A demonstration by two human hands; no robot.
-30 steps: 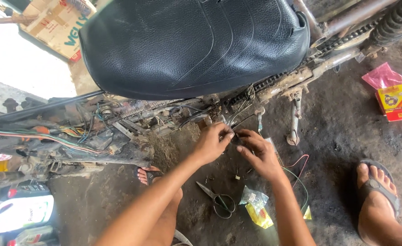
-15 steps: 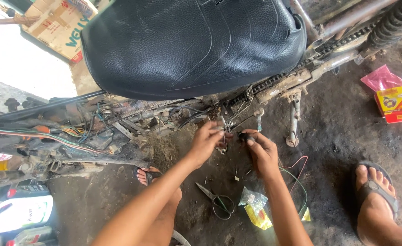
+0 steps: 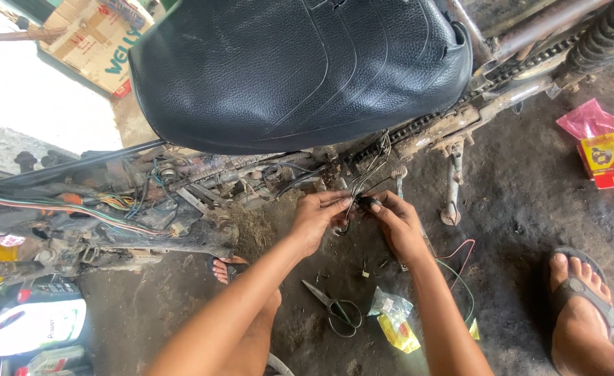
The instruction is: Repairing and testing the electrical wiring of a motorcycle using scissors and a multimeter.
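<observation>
Left hand (image 3: 319, 217) and right hand (image 3: 395, 221) both pinching thin motorcycle wires (image 3: 358, 197), scissors (image 3: 335, 308) below on dirt floor (image 3: 516, 230).

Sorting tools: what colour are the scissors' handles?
Scissors handles look dark green, in the head view.

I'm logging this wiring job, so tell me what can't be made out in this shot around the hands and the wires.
Head view only:
- Wire ends: pinched between left hand and right hand; fingers cover them, too small to tell whether joined.
- Where the wires lead: hidden under the black seat.
- Scissors on the floor: blade state unclear.
- Clear packet: contents too small.
</observation>
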